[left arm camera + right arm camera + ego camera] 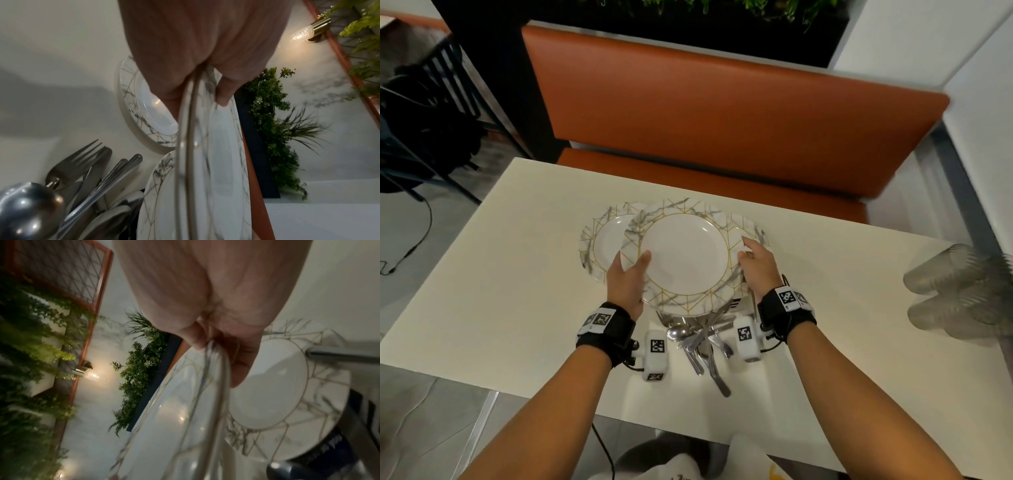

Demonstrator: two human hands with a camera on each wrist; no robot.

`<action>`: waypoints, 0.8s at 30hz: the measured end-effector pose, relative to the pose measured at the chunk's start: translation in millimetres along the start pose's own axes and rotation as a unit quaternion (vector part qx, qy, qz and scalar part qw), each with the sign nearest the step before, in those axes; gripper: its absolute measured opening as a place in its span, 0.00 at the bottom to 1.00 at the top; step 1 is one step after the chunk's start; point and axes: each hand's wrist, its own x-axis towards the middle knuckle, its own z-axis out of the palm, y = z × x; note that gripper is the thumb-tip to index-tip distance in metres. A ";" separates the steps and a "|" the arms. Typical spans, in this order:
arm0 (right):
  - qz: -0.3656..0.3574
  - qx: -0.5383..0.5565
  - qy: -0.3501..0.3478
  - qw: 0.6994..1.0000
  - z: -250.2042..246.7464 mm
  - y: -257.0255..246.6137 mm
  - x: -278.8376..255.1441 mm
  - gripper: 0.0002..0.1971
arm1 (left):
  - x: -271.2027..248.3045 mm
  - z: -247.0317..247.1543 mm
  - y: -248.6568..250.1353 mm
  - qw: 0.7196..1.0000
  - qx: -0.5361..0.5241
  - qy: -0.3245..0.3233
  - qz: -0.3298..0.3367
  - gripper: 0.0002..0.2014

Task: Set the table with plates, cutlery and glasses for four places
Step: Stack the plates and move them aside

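I hold a white plate (685,260) with a grey marble and gold-line rim above the table (517,274), tilted slightly. My left hand (633,267) grips its left rim, thumb (223,94) on top and fingers beneath. On the opposite rim my right hand (748,250) grips it. The left wrist view shows two stacked rims (186,146) in the grip. A matching plate (601,240) lies on the table to the left, another (751,226) pokes out at the right. A pile of forks, knives and spoons (702,342) lies just in front.
Several clear ribbed glasses (962,287) lie at the table's right end. An orange bench (722,120) runs behind the far edge, with plants above it. A dark printed object (736,303) shows under the plates near the cutlery. Black chairs (424,113) stand at the left.
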 end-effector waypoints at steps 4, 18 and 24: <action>0.006 -0.070 0.013 0.997 -20.8 -4.9 33.0 0.16 | 7.4 -0.4 1.0 0.993 -0.014 0.109 0.037 0.45; 0.170 -0.191 -0.021 0.966 -62.2 33.7 118.6 0.15 | -23.3 7.6 16.8 0.969 -0.002 0.199 0.147 0.09; 0.078 -0.104 -0.010 0.991 -74.8 25.0 131.7 0.17 | -25.3 17.6 10.2 0.970 -0.021 0.188 0.152 0.06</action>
